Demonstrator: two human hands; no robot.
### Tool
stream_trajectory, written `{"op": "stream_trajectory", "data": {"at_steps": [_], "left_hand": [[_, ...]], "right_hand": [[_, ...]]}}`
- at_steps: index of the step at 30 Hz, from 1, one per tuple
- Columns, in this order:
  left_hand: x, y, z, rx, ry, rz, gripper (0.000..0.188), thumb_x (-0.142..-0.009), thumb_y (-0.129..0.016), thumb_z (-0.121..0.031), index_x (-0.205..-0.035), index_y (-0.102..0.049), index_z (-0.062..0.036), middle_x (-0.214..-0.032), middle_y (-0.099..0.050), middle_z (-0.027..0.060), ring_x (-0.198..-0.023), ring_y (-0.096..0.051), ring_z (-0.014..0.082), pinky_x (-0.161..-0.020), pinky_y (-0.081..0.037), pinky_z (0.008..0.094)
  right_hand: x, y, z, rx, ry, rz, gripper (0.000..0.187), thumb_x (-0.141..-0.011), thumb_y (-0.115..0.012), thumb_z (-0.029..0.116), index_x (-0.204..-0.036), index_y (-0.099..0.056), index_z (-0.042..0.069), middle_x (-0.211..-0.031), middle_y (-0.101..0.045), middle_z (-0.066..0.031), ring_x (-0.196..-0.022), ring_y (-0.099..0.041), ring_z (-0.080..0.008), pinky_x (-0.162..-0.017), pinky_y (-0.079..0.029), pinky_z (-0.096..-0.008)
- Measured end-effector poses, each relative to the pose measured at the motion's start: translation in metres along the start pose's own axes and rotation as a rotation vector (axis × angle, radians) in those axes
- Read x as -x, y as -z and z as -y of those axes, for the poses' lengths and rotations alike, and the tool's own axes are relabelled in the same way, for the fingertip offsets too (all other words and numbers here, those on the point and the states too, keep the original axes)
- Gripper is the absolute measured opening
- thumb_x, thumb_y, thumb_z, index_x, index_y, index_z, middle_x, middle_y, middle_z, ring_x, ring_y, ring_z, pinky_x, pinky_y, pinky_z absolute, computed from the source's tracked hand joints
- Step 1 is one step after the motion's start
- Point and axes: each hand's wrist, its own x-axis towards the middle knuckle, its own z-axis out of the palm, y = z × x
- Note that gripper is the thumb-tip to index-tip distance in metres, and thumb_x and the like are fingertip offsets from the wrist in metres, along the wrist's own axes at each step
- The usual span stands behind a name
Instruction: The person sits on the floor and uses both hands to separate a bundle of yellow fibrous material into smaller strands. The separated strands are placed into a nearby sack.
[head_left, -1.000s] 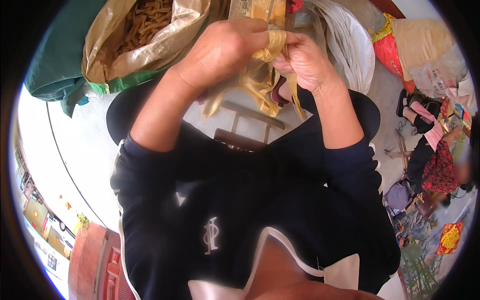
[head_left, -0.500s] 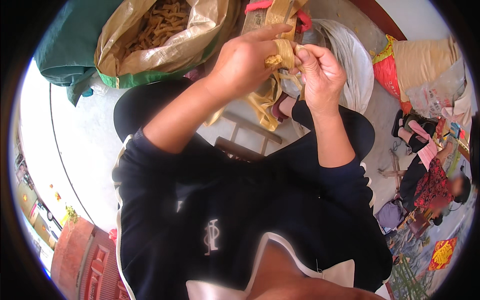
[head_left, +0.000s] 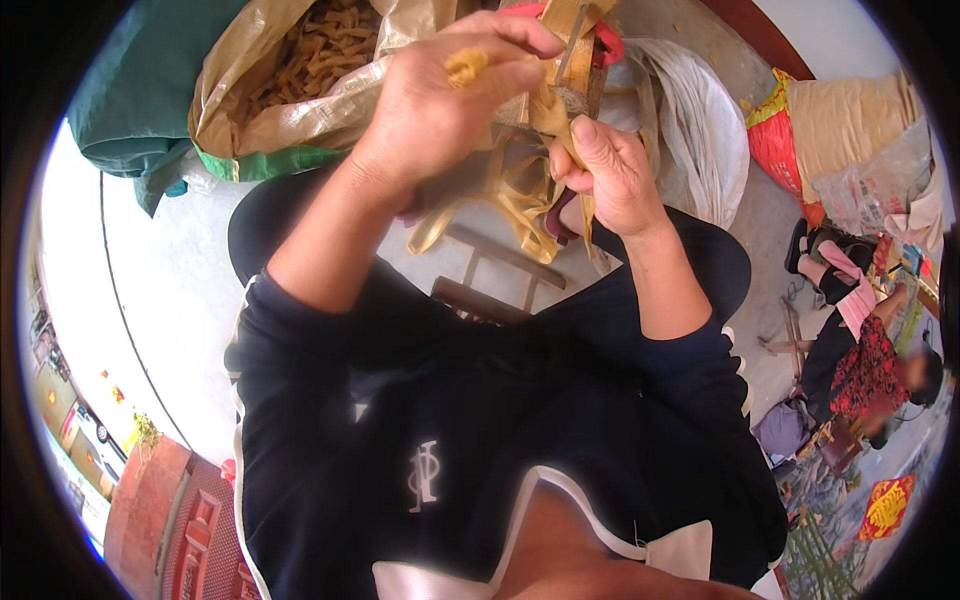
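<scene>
A soft, flat yellow strip (head_left: pixel 548 112), its look close to tofu skin, is stretched between my two hands. My left hand (head_left: pixel 425 105) is closed, thumb and forefinger reaching toward the strip's upper part. A yellow curl (head_left: pixel 466 68) pokes out between that hand's fingers. Lower down, my right hand (head_left: pixel 618 178) pinches the strip between thumb and curled fingers. Just behind the hands is a wooden stand (head_left: pixel 572 72) with yellow strips on it and a red band (head_left: pixel 607 44) around it. More loose strips (head_left: pixel 515 205) hang below.
At the far left, an open woven sack (head_left: pixel 235 85) holds many small tan knotted pieces (head_left: pixel 330 55). A white sack (head_left: pixel 705 130) stands right of my hands. A wooden stool frame (head_left: pixel 500 265) sits between my legs. Another person (head_left: pixel 865 365) sits at the far right.
My left hand has moved left and up, off the loop of strip that wrapped its fingers. My right hand has dropped slightly left and down, and the strip is now drawn narrow between them.
</scene>
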Motion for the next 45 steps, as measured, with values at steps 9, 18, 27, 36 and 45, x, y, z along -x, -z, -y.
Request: {"op": "stream_trajectory", "data": {"at_steps": [9,18,27,36,45], "left_hand": [[0.001,-0.002,0.000,0.245,0.505,0.142,0.045,-0.083,-0.073,-0.028,-0.115,-0.060,-0.0001,-0.074,-0.059,0.0009,-0.065,-0.055,0.0069,-0.058,-0.045,0.0199],[-0.001,-0.020,0.007,0.250,0.554,-0.015,0.021,-0.082,-0.074,-0.020,-0.088,-0.064,-0.0025,-0.065,-0.058,0.0010,-0.055,-0.051,0.0060,-0.052,-0.042,0.0192],[0.029,-0.063,0.026,0.298,0.735,0.609,0.040,-0.091,-0.060,-0.037,-0.106,-0.064,-0.0005,-0.095,-0.068,0.0115,-0.087,-0.064,0.0167,-0.080,-0.050,0.0314],[0.021,-0.053,0.027,0.509,0.822,0.228,0.022,-0.096,-0.053,-0.020,-0.096,-0.059,0.0006,-0.062,-0.051,0.0017,-0.050,-0.048,0.0106,-0.049,-0.041,0.0229],[0.014,-0.043,0.017,0.592,0.859,0.118,0.039,-0.095,-0.054,-0.038,-0.083,-0.060,-0.0008,-0.059,-0.052,0.0040,-0.046,-0.045,0.0105,-0.042,-0.036,0.0251]], "right_hand": [[-0.004,0.012,-0.009,-0.446,-0.136,0.175,0.041,-0.097,-0.050,0.039,-0.083,-0.059,0.002,-0.060,-0.039,0.0050,-0.050,-0.026,-0.0028,-0.045,-0.020,-0.0192],[0.002,0.008,-0.013,-0.491,-0.072,0.132,0.036,-0.095,-0.053,0.039,-0.078,-0.056,0.008,-0.060,-0.040,0.0045,-0.049,-0.028,-0.0040,-0.045,-0.023,-0.0189],[-0.020,0.044,-0.016,-0.925,0.256,0.050,0.028,-0.101,-0.040,0.033,-0.095,-0.054,0.009,-0.065,-0.046,0.0007,-0.057,-0.042,-0.0124,-0.058,-0.039,-0.0259],[-0.020,0.066,0.008,-0.305,0.435,-0.829,0.036,-0.091,-0.059,0.012,-0.122,-0.044,0.000,-0.109,-0.061,-0.0147,-0.096,-0.059,-0.0231,-0.084,-0.047,-0.0336],[-0.008,0.027,-0.002,0.603,0.425,-0.192,0.022,-0.084,-0.070,0.021,-0.096,-0.063,0.004,-0.086,-0.068,-0.0070,-0.079,-0.065,-0.0171,-0.070,-0.051,-0.0302]]}}
